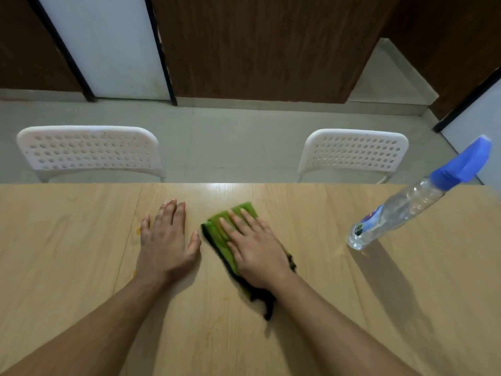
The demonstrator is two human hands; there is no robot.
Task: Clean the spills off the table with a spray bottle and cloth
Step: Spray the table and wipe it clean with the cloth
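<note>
The right hand (254, 249) lies flat over the middle of the green cloth (220, 234), hiding that part; the cloth's dark near end is smeared by blur. Both forearms run out of the bottom edge. The bench (352, 308) is cut off left, right and below. The spray bottle (401, 207) carries a label too small to read. The far bench edge hides the seats and legs of the two white chairs (89, 150).
</note>
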